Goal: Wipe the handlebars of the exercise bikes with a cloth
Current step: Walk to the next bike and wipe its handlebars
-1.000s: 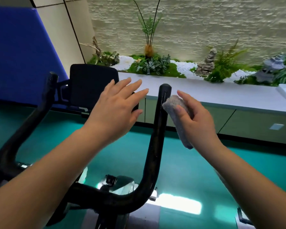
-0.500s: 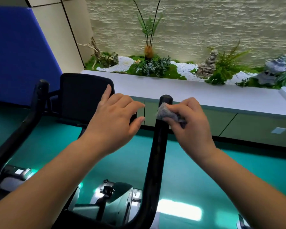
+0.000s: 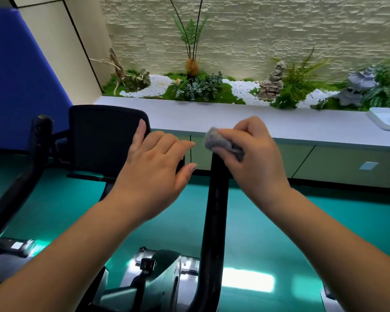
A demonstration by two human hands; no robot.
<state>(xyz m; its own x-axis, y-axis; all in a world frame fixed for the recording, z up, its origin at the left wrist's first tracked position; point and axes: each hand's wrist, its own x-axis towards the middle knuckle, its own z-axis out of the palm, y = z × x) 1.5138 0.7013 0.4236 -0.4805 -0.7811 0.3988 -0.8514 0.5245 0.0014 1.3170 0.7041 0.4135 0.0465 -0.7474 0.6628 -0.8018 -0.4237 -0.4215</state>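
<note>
Your right hand [image 3: 254, 163] pinches the grey cloth [image 3: 221, 144] closed over the right handlebar [image 3: 216, 210] tip; left of that bar, your left hand [image 3: 153, 174] hovers, fingers spread, empty.

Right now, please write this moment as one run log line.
step: wiping | right hand: grey cloth over tip of black right handlebar | left hand: open, on black console

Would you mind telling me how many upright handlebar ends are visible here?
2: the left bar end at the far left, uncovered; the right bar at centre, its tip wrapped by the cloth.
</note>
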